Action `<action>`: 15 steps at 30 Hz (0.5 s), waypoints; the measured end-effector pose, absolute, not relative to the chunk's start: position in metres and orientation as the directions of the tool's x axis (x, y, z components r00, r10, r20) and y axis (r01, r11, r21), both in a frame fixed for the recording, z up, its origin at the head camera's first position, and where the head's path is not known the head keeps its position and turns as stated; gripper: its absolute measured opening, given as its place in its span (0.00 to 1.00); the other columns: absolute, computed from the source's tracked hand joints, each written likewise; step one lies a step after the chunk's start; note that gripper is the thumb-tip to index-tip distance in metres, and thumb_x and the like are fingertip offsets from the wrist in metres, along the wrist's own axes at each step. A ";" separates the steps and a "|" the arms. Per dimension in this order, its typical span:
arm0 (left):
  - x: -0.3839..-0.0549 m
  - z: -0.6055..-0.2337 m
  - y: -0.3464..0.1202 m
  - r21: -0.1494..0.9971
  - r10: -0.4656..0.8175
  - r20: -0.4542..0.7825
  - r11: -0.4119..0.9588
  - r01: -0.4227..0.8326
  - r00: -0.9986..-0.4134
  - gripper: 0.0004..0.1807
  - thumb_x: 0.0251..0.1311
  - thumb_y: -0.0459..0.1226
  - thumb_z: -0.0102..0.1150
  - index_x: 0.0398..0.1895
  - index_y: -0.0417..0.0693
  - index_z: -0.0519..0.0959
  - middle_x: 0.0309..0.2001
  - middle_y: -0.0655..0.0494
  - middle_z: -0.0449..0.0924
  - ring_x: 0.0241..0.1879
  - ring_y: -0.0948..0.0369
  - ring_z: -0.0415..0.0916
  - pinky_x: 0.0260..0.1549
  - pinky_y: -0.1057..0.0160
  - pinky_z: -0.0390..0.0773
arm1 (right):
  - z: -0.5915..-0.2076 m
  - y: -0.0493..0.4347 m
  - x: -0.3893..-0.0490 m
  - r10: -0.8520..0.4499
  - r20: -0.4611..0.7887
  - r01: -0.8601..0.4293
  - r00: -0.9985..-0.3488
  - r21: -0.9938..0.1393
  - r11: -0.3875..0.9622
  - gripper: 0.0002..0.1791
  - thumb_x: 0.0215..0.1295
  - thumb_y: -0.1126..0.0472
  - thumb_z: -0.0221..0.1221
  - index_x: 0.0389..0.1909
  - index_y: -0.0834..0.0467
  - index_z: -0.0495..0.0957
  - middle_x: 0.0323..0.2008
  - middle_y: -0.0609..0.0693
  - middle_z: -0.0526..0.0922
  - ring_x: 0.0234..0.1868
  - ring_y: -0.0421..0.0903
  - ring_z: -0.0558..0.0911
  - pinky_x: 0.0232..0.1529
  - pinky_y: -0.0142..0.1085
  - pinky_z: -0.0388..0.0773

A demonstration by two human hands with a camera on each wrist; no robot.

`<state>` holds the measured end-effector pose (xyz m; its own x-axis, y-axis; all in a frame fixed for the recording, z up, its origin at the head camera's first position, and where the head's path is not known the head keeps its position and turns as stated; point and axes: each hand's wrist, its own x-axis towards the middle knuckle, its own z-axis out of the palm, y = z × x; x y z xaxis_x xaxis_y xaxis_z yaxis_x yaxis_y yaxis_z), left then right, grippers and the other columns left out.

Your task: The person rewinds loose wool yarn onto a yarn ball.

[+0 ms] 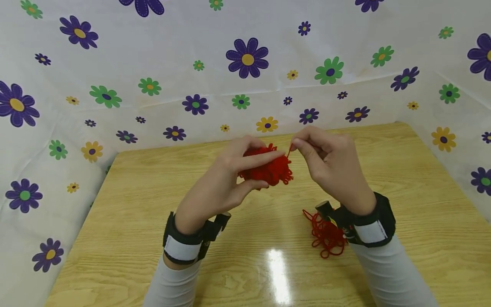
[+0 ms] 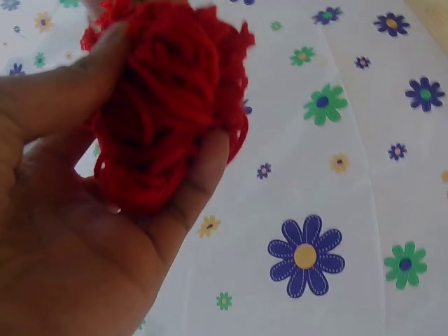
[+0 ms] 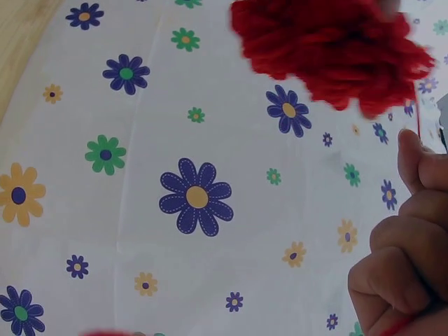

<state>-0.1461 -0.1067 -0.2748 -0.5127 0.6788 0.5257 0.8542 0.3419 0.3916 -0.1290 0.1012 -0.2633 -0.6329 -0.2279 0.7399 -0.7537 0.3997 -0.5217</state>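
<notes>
A bundle of red yarn [image 1: 274,170] is held up over the table in my left hand [image 1: 226,170], thumb on one side and fingers on the other. In the left wrist view the wound yarn [image 2: 164,105] fills the grip, with small loops along its edges. To its right, my right hand [image 1: 331,164] pinches a short taut strand [image 1: 290,150] between thumb and index finger. That strand runs back to the bundle. The right wrist view shows the bundle [image 3: 336,52] above the curled fingers of the right hand [image 3: 413,238], with yarn also passing by the palm.
A loose heap of red yarn [image 1: 327,234] lies on the wooden table [image 1: 153,221] below my right wrist, partly hidden by the wrist camera. A white cloth with flower prints [image 1: 172,64] hangs behind the table and at both sides.
</notes>
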 end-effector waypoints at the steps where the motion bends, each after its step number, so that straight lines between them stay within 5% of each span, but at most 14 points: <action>1: -0.142 -0.271 -0.106 0.429 0.688 0.522 0.298 0.852 -0.504 0.30 0.40 0.29 0.68 0.53 0.48 0.74 0.46 0.53 0.68 0.45 0.63 0.64 0.37 0.69 0.71 | -0.264 0.101 -0.130 -0.224 0.745 -0.757 -0.629 -0.520 0.397 0.05 0.55 0.75 0.55 0.24 0.65 0.76 0.12 0.45 0.64 0.11 0.37 0.58 0.11 0.28 0.53; 8: -0.127 -0.253 -0.100 0.666 0.675 0.517 0.070 0.743 -0.526 0.27 0.38 0.24 0.67 0.47 0.33 0.71 0.42 0.48 0.72 0.40 0.61 0.71 0.34 0.65 0.77 | -0.270 0.092 -0.134 -0.254 0.720 -0.749 -0.646 -0.532 0.394 0.03 0.55 0.74 0.56 0.26 0.64 0.76 0.13 0.47 0.66 0.12 0.38 0.58 0.11 0.28 0.55; 15: -0.129 -0.252 -0.103 0.770 0.602 0.555 -0.112 0.628 -0.574 0.26 0.39 0.17 0.60 0.47 0.29 0.68 0.46 0.43 0.68 0.43 0.53 0.70 0.36 0.55 0.77 | -0.278 0.087 -0.138 -0.339 0.623 -0.709 -0.705 -0.619 0.338 0.05 0.61 0.68 0.51 0.33 0.61 0.76 0.25 0.47 0.79 0.19 0.36 0.73 0.23 0.29 0.76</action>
<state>-0.1291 -0.1029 -0.2520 -0.5740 0.6020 0.5551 0.6278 -0.1117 0.7703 -0.1384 0.0870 -0.2783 -0.7050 -0.3391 0.6229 -0.7092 0.3384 -0.6185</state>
